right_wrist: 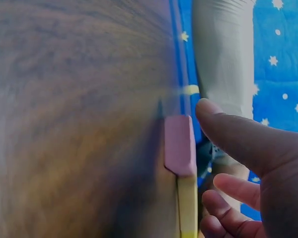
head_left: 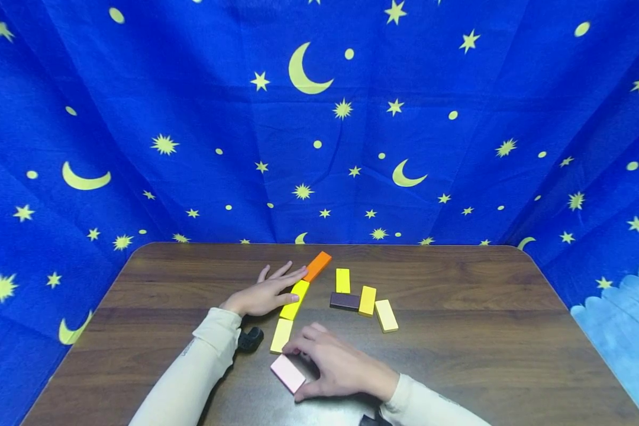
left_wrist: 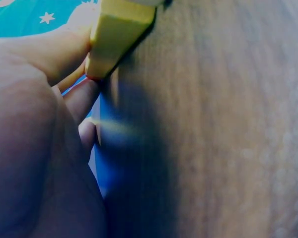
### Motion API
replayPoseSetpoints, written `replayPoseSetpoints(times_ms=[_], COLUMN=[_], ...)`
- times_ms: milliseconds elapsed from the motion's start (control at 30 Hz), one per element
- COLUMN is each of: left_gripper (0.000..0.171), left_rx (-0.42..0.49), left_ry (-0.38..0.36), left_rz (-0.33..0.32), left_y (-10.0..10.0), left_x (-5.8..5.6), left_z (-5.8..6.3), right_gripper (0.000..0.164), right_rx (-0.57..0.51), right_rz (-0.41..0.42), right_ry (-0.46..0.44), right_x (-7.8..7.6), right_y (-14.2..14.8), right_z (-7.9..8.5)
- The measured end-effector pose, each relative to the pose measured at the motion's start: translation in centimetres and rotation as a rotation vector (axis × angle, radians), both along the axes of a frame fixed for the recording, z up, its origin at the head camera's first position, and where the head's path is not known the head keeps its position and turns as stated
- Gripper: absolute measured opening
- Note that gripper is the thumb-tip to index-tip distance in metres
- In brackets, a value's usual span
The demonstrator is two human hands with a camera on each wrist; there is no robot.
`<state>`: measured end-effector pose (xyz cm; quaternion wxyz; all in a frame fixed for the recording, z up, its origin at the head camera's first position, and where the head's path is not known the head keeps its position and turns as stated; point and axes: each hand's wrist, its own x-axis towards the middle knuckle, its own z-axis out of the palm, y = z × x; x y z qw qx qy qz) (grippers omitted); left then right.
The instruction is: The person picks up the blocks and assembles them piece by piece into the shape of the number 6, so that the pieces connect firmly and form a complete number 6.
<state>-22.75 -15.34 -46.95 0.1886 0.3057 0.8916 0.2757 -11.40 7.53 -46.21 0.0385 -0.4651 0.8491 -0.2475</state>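
Observation:
A row of blocks runs toward me: orange (head_left: pixel 318 266), bright yellow (head_left: pixel 296 300), pale yellow (head_left: pixel 281 336) and pink (head_left: pixel 288 374), which lies turned at the near end. My left hand (head_left: pixel 263 296) lies along the row's left side, fingers stretched to the orange block and thumb over the bright yellow one. In the left wrist view, the thumb rests against a yellow block (left_wrist: pixel 120 37). My right hand (head_left: pixel 341 364) stands beside the pink block, thumb and fingers spread around its right side. The right wrist view shows these fingers apart from the pink block (right_wrist: pixel 179 144).
To the right lie a yellow block (head_left: pixel 343 280), a dark brown block (head_left: pixel 344 301), a golden yellow block (head_left: pixel 367 301) and a cream block (head_left: pixel 387 315). A black wrist device (head_left: pixel 251 340) sticks out by my left cuff. A blue starry curtain (head_left: pixel 351 136) hangs behind the wooden table (head_left: pixel 484 331).

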Motion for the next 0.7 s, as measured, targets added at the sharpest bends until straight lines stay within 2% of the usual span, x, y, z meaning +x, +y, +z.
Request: replayPoseSetpoints(times_ms=[200, 700], left_gripper=[0.063, 0.064], left_rx=[0.002, 0.014], left_ry=[0.004, 0.010], left_rz=[0.004, -0.001], left_y=[0.0, -0.1], left_x=[0.0, -0.1], left_z=[-0.1, -0.3], right_gripper=[0.066, 0.066], right_rx=[-0.019, -0.117], right_rz=[-0.055, -0.231], right_ry=[-0.033, -0.004], right_x=[-0.4, -1.4], right_y=[1.4, 5.1], right_z=[0.7, 1.9])
